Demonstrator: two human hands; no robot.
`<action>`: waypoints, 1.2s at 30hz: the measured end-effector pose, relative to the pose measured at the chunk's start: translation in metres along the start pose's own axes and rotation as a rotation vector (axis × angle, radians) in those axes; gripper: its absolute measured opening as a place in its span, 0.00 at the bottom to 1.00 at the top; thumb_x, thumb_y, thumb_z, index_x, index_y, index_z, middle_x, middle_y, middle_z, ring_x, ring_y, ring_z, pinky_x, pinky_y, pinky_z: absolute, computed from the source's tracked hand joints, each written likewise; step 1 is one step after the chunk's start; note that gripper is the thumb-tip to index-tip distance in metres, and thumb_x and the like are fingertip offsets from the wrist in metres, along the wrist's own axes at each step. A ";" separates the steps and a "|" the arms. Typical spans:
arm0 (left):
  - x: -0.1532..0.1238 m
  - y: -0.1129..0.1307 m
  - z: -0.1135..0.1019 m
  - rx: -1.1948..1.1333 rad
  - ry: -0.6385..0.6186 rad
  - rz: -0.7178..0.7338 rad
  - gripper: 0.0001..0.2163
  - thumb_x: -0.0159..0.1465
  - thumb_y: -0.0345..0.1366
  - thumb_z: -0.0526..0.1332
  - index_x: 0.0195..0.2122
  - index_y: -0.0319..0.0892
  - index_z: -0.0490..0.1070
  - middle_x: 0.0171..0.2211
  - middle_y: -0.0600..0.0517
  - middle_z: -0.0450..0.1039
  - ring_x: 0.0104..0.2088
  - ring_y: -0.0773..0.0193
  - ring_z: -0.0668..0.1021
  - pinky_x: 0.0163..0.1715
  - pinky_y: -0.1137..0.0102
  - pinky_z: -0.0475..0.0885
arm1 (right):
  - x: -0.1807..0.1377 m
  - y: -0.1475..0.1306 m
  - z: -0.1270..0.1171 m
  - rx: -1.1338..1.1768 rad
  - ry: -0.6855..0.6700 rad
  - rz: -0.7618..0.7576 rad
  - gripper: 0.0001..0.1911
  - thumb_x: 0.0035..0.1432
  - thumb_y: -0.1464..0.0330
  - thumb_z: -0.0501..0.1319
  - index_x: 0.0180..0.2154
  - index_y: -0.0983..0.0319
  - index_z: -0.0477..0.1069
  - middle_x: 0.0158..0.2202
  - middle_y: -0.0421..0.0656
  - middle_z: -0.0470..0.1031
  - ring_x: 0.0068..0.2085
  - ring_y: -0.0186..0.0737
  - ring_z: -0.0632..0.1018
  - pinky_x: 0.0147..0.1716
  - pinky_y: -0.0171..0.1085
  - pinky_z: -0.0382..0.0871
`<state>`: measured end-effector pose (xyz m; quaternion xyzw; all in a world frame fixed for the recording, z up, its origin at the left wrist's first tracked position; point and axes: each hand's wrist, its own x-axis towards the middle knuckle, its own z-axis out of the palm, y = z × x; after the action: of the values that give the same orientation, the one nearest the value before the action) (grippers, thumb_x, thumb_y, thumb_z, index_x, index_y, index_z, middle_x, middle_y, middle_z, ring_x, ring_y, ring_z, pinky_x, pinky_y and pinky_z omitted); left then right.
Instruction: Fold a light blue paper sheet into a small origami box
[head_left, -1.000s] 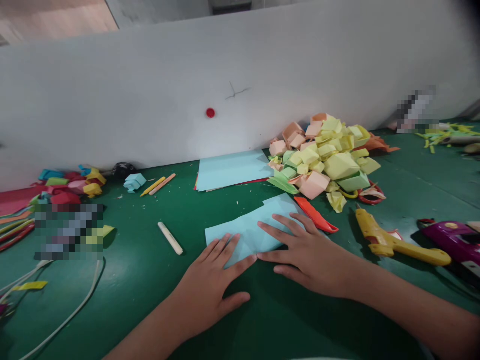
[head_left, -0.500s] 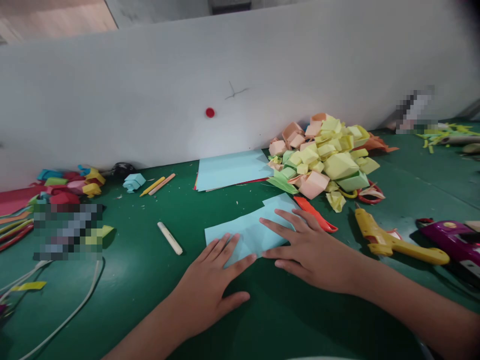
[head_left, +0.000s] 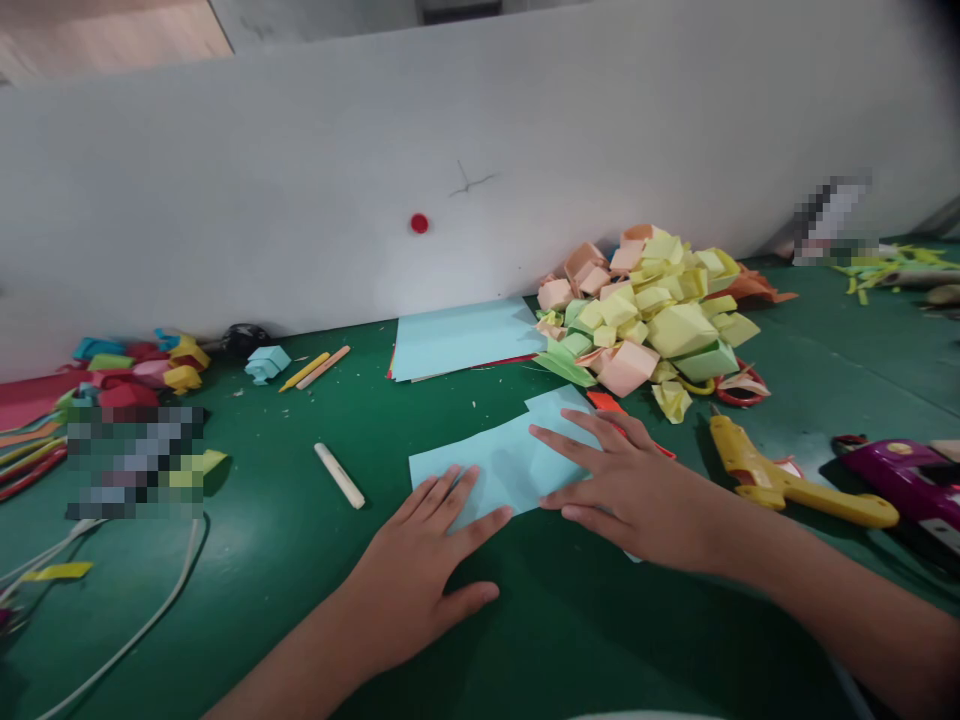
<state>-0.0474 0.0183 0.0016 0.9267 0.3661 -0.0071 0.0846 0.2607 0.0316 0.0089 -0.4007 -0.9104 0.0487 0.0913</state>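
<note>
A light blue paper sheet (head_left: 501, 460) lies folded on the green table (head_left: 315, 540) in front of me. My left hand (head_left: 420, 575) rests flat on its near left corner, fingers spread. My right hand (head_left: 630, 490) lies flat on the sheet's right part, fingers stretched out along the fold. Neither hand grips anything. An orange knife-like tool (head_left: 607, 405) lies partly hidden under my right hand.
A heap of folded yellow, peach and green paper pieces (head_left: 649, 315) sits at the back right, beside a stack of blue sheets (head_left: 465, 338). A yellow glue gun (head_left: 787, 482) and a purple tool (head_left: 904, 475) lie right. A white stick (head_left: 339, 475), cables (head_left: 135, 625) and coloured scraps (head_left: 135, 370) lie left.
My right hand has slid to the right and slightly away along the blue sheet, covering more of the orange tool. My left hand has stayed in place.
</note>
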 end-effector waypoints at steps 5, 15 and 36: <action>-0.001 0.000 0.001 0.005 0.007 0.003 0.28 0.72 0.57 0.52 0.71 0.60 0.54 0.75 0.50 0.42 0.72 0.42 0.54 0.67 0.44 0.57 | -0.002 0.007 -0.003 0.021 -0.037 0.011 0.17 0.72 0.60 0.53 0.52 0.42 0.79 0.74 0.37 0.51 0.72 0.67 0.52 0.62 0.72 0.50; 0.000 0.000 0.000 0.016 -0.005 0.004 0.29 0.72 0.58 0.51 0.72 0.61 0.51 0.75 0.52 0.41 0.72 0.42 0.54 0.67 0.45 0.57 | -0.005 0.018 -0.009 0.072 -0.143 0.062 0.19 0.73 0.55 0.49 0.53 0.40 0.78 0.75 0.34 0.44 0.73 0.68 0.49 0.63 0.74 0.47; 0.001 0.001 -0.003 -0.007 -0.025 -0.014 0.28 0.72 0.58 0.51 0.72 0.61 0.53 0.75 0.52 0.39 0.72 0.42 0.53 0.68 0.44 0.56 | -0.011 0.042 -0.029 0.084 -0.242 0.249 0.29 0.70 0.51 0.48 0.31 0.56 0.81 0.73 0.37 0.56 0.73 0.67 0.46 0.65 0.70 0.43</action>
<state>-0.0465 0.0185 0.0049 0.9237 0.3714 -0.0179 0.0925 0.3038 0.0520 0.0289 -0.4972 -0.8553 0.1457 -0.0089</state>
